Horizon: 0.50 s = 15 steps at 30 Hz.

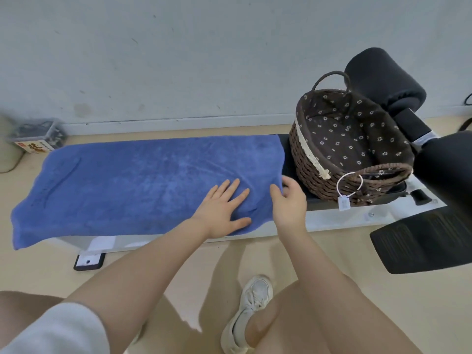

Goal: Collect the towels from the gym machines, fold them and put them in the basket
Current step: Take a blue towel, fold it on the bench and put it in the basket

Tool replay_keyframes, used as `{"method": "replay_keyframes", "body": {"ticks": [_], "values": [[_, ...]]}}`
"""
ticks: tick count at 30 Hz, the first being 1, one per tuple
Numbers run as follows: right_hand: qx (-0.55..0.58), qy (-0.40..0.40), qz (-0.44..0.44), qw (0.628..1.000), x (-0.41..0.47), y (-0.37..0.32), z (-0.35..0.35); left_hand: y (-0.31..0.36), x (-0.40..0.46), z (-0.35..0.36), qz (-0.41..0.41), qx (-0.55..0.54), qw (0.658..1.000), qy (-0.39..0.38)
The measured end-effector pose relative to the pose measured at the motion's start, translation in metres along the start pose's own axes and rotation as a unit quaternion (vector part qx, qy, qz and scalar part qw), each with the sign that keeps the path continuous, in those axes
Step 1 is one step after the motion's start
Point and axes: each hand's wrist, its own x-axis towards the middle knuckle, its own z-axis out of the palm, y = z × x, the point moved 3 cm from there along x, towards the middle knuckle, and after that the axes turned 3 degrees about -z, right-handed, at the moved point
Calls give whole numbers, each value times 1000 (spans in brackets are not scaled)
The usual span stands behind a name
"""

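Blue towel lies spread flat along the low gym bench, used here as the counter; its left end droops over the bench end toward the floor. Wicker basket with flowered lining stands on the same bench just beside the towel's right edge, nothing visible inside it.

Left hand: fingers spread, palm pressed flat on the towel near its front right part. Right hand: thumb and fingers curled round the towel's right edge near the front corner, pinching the cloth.

Judgement: a fold appears about to start from the right end.

Risks:
- Only one corner is pinched; lifting it alone would likely give a skewed fold, edges not matching.
- Flat left hand pins the cloth close to the pinch; if it does not release, the fold bunches there.
- Overhanging left end has weight; a pull could drag the towel off onto the floor.
- Basket sits close; a sweeping arm could knock it.
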Motion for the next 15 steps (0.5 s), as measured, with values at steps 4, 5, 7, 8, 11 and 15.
{"method": "replay_keyframes", "body": {"ticks": [4,5,7,8,11,15], "values": [[10,-120,-34,992,-8,-47,37,6,-8,-17,84,-119,989,36],[7,-136,-42,990,-11,-57,48,0,-15,-21,95,-139,984,56],[15,-163,-49,985,-19,-73,76,-24,-34,-23,87,-146,981,92],[18,-168,-45,985,-20,-78,84,-34,-40,-23,76,-145,982,99],[27,-208,-49,977,-38,-94,133,-93,-74,-16,-12,-143,984,103],[53,-254,-41,965,-76,-111,206,-169,-134,-13,-132,-173,961,172]]}}
